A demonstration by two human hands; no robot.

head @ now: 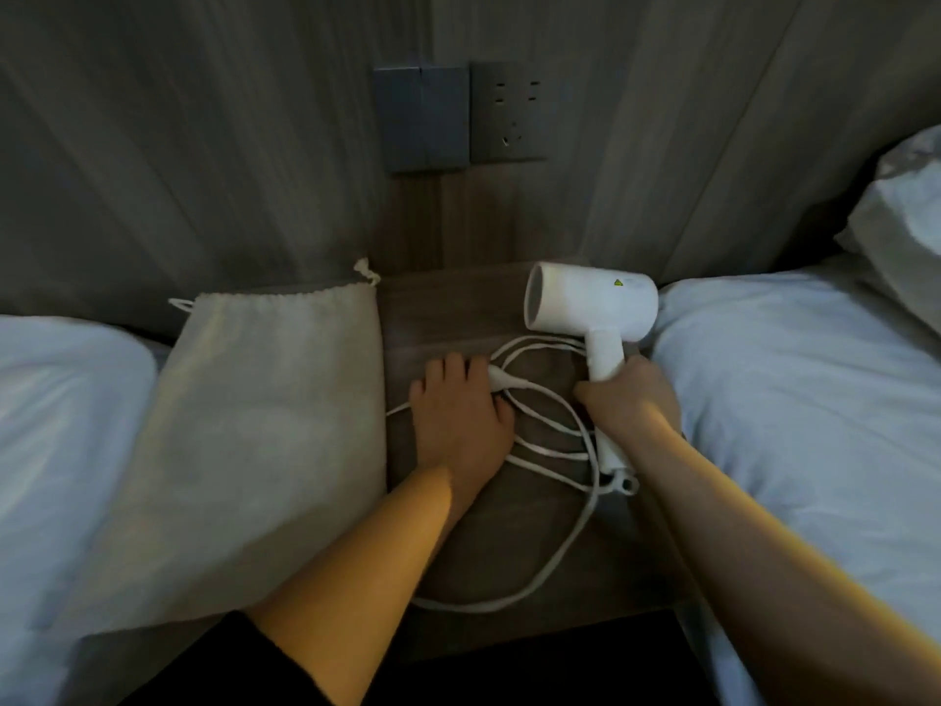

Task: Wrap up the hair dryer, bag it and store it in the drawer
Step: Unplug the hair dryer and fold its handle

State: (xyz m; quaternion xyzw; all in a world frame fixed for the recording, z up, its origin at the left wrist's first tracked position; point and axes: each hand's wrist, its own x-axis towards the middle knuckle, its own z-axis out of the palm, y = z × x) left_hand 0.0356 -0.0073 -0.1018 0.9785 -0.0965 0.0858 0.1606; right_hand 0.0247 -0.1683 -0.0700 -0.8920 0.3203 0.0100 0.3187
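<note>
A white hair dryer (593, 303) lies on the wooden nightstand (509, 527), its barrel toward the wall. My right hand (629, 400) is closed around its handle. The white cord (560, 552) lies in loose loops across the nightstand top. My left hand (458, 410) rests flat on the cord, fingers spread, beside the white plug (506, 380), holding nothing that I can see. A beige drawstring bag (265, 425) lies flat to the left, its gathered mouth toward the wall. The drawer is out of view.
A bed with white bedding (66, 425) flanks the nightstand on the left, another bed (794, 400) with a pillow (901, 221) on the right. On the wood-panelled wall above sit a switch plate (420, 117) and a power socket (509, 112).
</note>
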